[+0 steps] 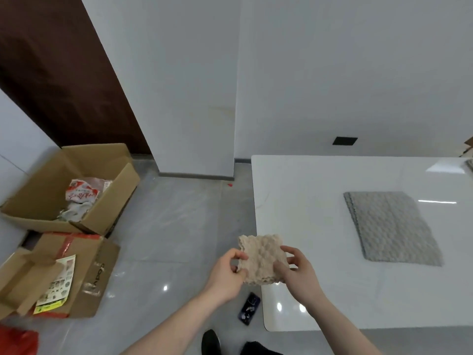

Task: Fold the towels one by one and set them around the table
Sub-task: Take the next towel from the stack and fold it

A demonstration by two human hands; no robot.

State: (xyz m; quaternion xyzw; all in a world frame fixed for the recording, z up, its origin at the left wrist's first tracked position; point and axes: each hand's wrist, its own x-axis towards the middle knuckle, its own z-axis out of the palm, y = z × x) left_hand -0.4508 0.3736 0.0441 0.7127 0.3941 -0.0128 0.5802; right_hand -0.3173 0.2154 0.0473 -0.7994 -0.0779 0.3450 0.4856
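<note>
Two hands hold one small beige towel in the air, over the near left corner of the white worktop. The left hand pinches the towel's left edge, thumb and fingers closed on the cloth. The right hand grips the right edge the same way, its fingers clamped on the fabric with the thumb in front. The towel sits between both hands, folded into a rough square, so no long axis stands out; its wavy top edge faces away from the person and its lower edge hangs toward the floor. How many layers it has is hard to tell, and the parts under the fingers are hidden.

Farther right on the worktop lies a grey towel, flat and folded, its long axis running from the far left toward the near right. At the far right edge of the view a sliver of another grey cloth is cut off.

On the floor below the hands lies a dark phone. To the left stand an open cardboard box holding crumpled wrappers and a flattened box.
</note>
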